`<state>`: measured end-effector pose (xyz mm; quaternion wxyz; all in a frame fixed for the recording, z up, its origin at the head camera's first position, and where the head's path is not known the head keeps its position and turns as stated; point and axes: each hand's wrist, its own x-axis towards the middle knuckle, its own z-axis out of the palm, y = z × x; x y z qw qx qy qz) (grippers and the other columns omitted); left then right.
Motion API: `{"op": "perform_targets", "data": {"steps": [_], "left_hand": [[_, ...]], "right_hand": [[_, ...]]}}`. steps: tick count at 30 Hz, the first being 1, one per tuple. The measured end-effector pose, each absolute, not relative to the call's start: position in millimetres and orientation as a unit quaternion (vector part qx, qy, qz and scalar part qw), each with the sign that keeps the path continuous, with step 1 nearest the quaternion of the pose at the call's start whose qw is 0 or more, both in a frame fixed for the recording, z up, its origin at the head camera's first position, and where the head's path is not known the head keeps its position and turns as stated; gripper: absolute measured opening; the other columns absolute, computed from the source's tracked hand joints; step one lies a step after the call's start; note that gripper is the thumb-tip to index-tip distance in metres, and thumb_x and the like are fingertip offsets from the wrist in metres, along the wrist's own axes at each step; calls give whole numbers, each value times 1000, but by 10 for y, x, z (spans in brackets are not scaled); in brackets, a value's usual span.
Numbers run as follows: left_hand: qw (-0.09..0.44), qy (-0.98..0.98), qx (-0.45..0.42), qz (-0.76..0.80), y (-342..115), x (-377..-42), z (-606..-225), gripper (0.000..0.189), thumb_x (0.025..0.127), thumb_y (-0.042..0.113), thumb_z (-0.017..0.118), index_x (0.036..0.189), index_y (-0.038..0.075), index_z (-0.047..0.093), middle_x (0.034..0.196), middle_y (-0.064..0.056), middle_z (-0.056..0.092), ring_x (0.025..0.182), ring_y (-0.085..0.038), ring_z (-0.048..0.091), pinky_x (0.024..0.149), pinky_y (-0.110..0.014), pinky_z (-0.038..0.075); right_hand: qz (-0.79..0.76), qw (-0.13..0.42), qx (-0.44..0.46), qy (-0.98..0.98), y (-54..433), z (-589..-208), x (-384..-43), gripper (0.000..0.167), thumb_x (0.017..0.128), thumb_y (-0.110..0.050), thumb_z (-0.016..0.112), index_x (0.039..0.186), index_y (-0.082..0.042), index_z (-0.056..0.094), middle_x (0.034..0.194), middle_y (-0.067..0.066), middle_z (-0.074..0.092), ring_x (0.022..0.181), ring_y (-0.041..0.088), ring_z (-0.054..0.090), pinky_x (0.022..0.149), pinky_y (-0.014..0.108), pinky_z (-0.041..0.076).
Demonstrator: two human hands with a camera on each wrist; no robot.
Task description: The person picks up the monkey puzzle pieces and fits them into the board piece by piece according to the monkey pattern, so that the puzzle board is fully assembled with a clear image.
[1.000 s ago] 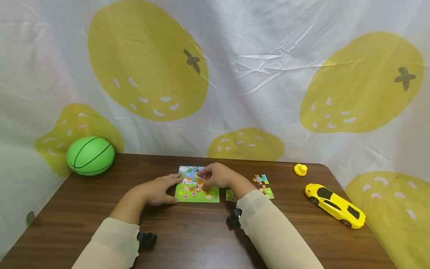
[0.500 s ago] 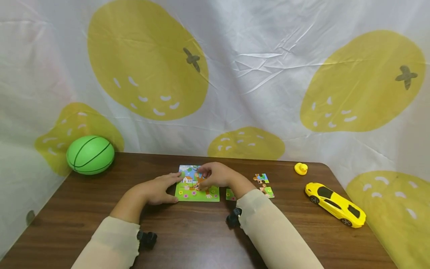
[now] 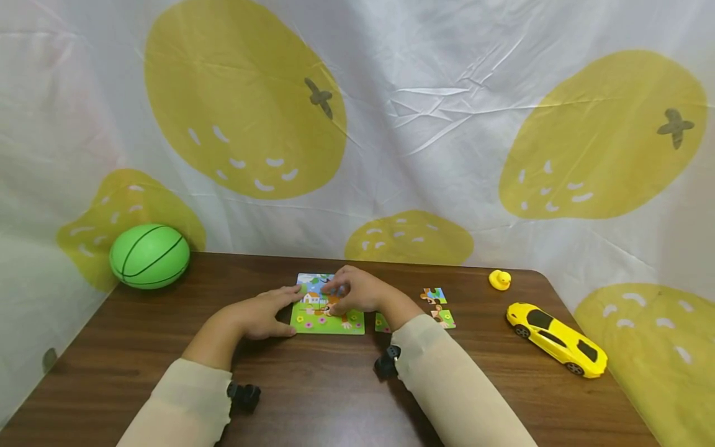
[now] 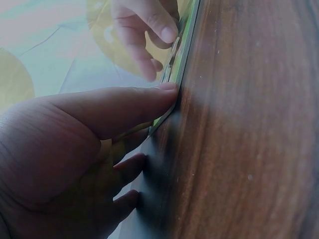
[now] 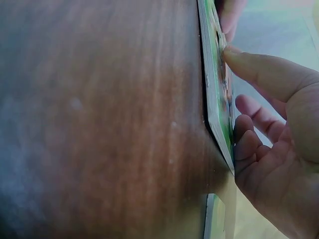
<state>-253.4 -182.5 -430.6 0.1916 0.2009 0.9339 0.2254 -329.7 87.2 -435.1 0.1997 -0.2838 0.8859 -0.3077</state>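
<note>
A colourful jigsaw puzzle board (image 3: 355, 328), with a house, flowers and a brown cartoon animal, lies on the wooden table. My left hand (image 3: 264, 315) rests at its left side, thumb on the near corner and fingers extended along the left edge. In the left wrist view, the thumb (image 4: 149, 102) presses on the board's rim. My right hand (image 3: 359, 292) is over the board's right half and pinches a puzzle piece (image 3: 331, 303) by thumb and index finger, low against the board. The hand hides much of that piece.
Loose puzzle pieces lie right of the board: a blue-and-green one (image 3: 434, 295), a green one (image 3: 445, 318) and another (image 3: 382, 323) partly under the right wrist. A yellow duck (image 3: 499, 280) and yellow toy car (image 3: 556, 339) stand farther right. A green ball (image 3: 149, 256) is at the back left.
The right hand's index finger shifts slightly left over the board, its thumb staying near the middle. The left hand keeps its place at the board's edge.
</note>
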Motion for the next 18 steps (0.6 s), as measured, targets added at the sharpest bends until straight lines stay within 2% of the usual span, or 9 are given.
{"op": "perform_targets", "data": {"steps": [10,14,18], "left_hand": [[189,933,207,224,-1829,-2543,-4308,82,100,38,75,167,10,37,181,-9,22,166,-45,20,131,-69,23],[188,934,207,225,-1834,-2547,-4313,82,100,38,75,167,10,38,181,-9,23,166,-45,20,131,-69,23],[188,933,206,226,-1839,-2553,-4321,83,99,39,75,167,10,37,181,-9,23,166,-44,20,131,-68,23]], "right_hand": [[-279,197,-280,897,828,-4325,-3277,41,92,-25,87,131,-22,78,142,1,55,119,21,61,105,43,55],[-283,201,-279,895,823,-4314,-3271,40,92,-24,87,131,-19,79,139,1,56,118,20,61,105,42,55],[-272,203,-283,897,812,-4306,-3275,39,93,-22,85,132,-19,78,143,2,56,119,21,61,107,43,54]]}}
